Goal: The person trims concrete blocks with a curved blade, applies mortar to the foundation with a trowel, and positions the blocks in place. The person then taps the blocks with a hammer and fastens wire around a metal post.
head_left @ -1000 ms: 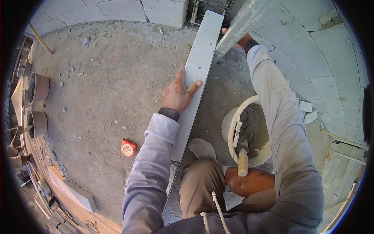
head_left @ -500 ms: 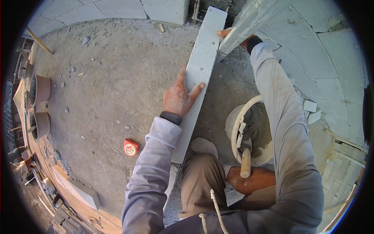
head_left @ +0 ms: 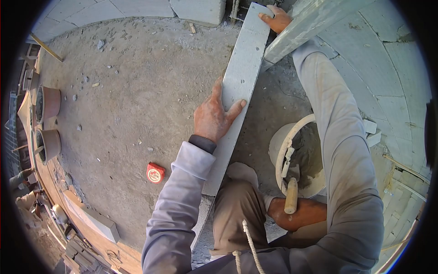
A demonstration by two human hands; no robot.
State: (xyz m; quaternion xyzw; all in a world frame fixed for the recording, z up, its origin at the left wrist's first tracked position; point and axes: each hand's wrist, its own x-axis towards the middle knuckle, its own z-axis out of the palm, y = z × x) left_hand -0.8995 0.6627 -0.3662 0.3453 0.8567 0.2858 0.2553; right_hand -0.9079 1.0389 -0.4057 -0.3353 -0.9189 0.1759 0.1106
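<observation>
A long pale block (head_left: pixel 243 68) slants from the top centre down to my left knee. My left hand (head_left: pixel 213 114) grips its middle, the thumb on top and the fingers along the left edge. At its far end my right hand (head_left: pixel 276 19) reaches round behind an upright pale post (head_left: pixel 303 34), its fingers on the block's right edge. Beside my right forearm stands a bucket (head_left: pixel 277 141) of grey mortar with a wooden-handled trowel (head_left: pixel 291 196) in it. A red tape measure (head_left: pixel 155 173) lies on the floor left of my left forearm.
A block wall (head_left: pixel 365 59) curves along the right, with small block pieces (head_left: pixel 372 138) at its foot. Two buckets (head_left: pixel 49 145) stand at the left edge, near a loose block (head_left: pixel 91 217). Another person's arm (head_left: pixel 20 178) shows at the far left. Another low wall (head_left: pixel 141 8) crosses the top.
My right hand has moved up along the block's far end and shows more from behind the post. My left hand stays on the block. The view has shifted slightly.
</observation>
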